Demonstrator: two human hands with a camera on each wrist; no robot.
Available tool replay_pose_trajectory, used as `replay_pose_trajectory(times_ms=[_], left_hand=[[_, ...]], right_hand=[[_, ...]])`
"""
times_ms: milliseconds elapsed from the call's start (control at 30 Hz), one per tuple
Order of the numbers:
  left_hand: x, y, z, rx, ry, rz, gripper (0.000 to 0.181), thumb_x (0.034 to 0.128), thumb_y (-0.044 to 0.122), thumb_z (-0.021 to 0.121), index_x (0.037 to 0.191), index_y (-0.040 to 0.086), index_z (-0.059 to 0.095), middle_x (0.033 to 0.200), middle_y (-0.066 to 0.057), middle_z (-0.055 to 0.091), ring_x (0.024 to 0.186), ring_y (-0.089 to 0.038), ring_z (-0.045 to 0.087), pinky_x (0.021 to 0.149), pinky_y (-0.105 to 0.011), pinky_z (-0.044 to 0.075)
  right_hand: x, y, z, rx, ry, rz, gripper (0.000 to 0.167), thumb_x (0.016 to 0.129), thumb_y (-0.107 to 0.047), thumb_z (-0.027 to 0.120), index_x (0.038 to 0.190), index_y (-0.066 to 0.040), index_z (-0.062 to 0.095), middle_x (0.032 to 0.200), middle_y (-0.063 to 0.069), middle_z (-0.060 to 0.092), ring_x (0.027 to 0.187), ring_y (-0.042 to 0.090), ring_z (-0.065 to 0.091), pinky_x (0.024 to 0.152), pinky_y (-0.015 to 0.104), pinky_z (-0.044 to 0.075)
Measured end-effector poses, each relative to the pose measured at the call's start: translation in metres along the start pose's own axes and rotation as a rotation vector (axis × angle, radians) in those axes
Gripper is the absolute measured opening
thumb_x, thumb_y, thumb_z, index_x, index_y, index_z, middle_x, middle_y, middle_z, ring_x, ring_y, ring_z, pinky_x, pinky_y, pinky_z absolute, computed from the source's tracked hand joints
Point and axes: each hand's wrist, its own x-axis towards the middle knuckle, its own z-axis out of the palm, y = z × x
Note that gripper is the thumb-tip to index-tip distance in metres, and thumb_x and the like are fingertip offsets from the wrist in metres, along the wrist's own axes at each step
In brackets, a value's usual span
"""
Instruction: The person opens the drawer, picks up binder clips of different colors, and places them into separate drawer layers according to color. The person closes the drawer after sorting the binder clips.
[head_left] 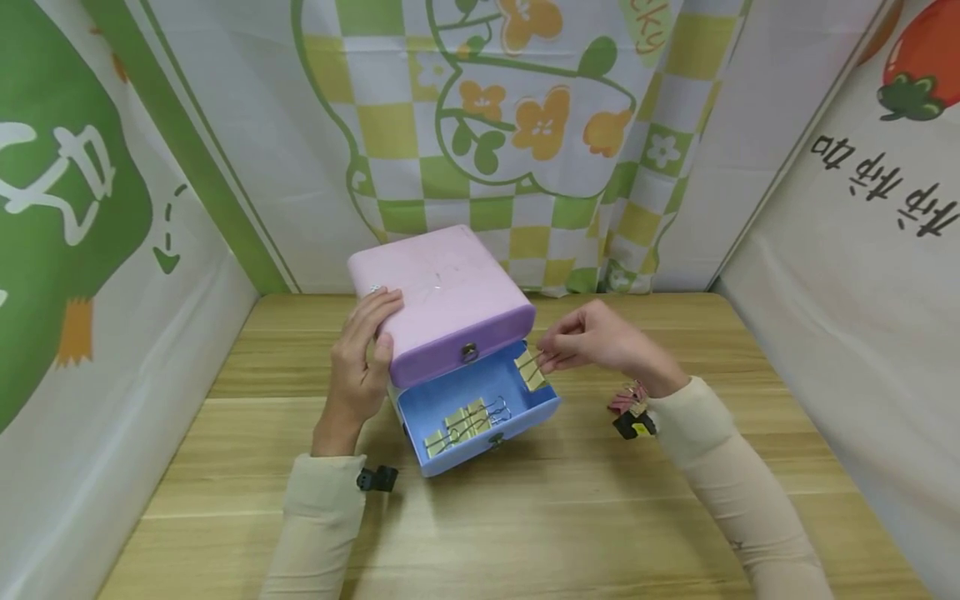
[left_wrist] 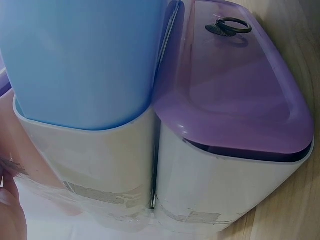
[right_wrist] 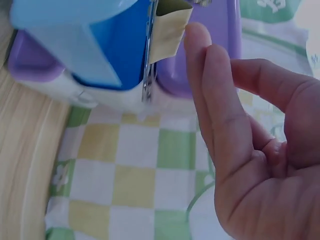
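Note:
A stacked drawer box point(head_left: 442, 283) with a pink top stands on the table, a closed purple drawer point(head_left: 487, 340) above a pulled-out blue drawer point(head_left: 442, 393). My left hand point(head_left: 358, 362) rests on the left side of the pink top; in the left wrist view its fingers point(left_wrist: 10, 212) barely show. Near the drawer's right end, my right hand point(head_left: 600, 337) pinches a gold binder clip point(head_left: 531, 371) between thumb and fingers. The right wrist view shows that clip point(right_wrist: 169, 35) by the fingertips. Several gold binder clips point(head_left: 459, 423) lie in the blue drawer, their wire handles overlapping.
A wooden table point(head_left: 525, 533) lies under the box. Beside the right wrist are small pink, clip-like pieces point(head_left: 622, 398), partly hidden. A checkered cloth point(head_left: 465, 200) hangs behind the box, and printed fabric walls stand at both sides.

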Motion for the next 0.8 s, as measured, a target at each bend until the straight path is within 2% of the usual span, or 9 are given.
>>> replay_pose_trajectory(times_ms=[300, 533, 800], left_hand=[[-0.001, 0.0, 0.0, 0.0, -0.001, -0.001, 0.048, 0.097, 0.015, 0.045, 0.138, 0.004, 0.068, 0.147, -0.013, 0.066, 0.149, -0.035, 0.05, 0.133, -0.044, 0.034], [-0.001, 0.0, 0.0, -0.001, -0.007, -0.003, 0.048, 0.0973, 0.016, 0.045, 0.138, 0.005, 0.068, 0.148, -0.012, 0.066, 0.149, -0.035, 0.05, 0.133, -0.044, 0.033], [-0.001, -0.001, 0.0, -0.001, 0.0, 0.001, 0.048, 0.0972, 0.017, 0.045, 0.137, 0.004, 0.068, 0.147, -0.012, 0.066, 0.148, -0.035, 0.051, 0.133, -0.045, 0.034]], right_hand=[[0.005, -0.007, 0.026, -0.101, -0.053, -0.037, 0.021, 0.102, -0.001, 0.06, 0.109, 0.014, 0.074, 0.098, 0.022, 0.08, 0.085, 0.02, 0.08, 0.089, 0.044, 0.068], [0.013, 0.005, 0.044, -0.126, -0.092, -0.046, 0.02, 0.102, 0.002, 0.059, 0.107, 0.015, 0.074, 0.097, 0.024, 0.08, 0.084, 0.021, 0.08, 0.083, 0.038, 0.069], [0.019, 0.018, 0.055, -0.102, -0.123, -0.025, 0.021, 0.103, 0.005, 0.057, 0.11, 0.019, 0.07, 0.099, 0.028, 0.078, 0.085, 0.023, 0.081, 0.083, 0.035, 0.069]])
